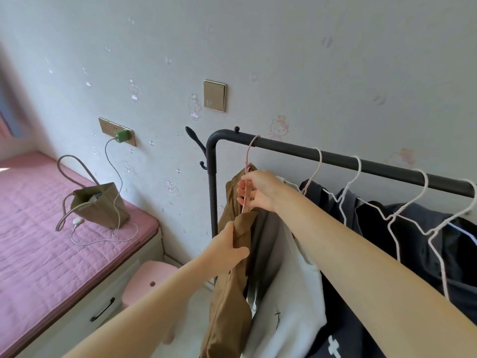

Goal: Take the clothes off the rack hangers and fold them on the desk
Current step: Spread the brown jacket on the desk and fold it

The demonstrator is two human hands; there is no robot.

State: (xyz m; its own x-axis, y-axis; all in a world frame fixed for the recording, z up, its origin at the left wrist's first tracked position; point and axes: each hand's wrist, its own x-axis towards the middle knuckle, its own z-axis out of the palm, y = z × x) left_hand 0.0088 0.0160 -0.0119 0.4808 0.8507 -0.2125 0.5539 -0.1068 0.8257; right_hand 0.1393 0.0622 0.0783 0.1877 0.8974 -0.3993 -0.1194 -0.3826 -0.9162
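A black clothes rack (335,157) runs from centre to the right edge. At its left end a brown garment (227,301) hangs from a pink hanger (249,151). My right hand (258,189) grips that hanger just below its hook. Lower down, my left hand (227,250) holds a bunch of the brown fabric. Behind it hang a white garment (289,293) and dark garments (402,241) on several pale hangers (358,174). No desk is in view.
A bed with a pink quilted cover (51,241) lies at the left, with an olive tote bag (103,205) and a white charging cable (113,161) on it. A pink stool (147,282) stands between the bed and the rack. The wall is close behind the rack.
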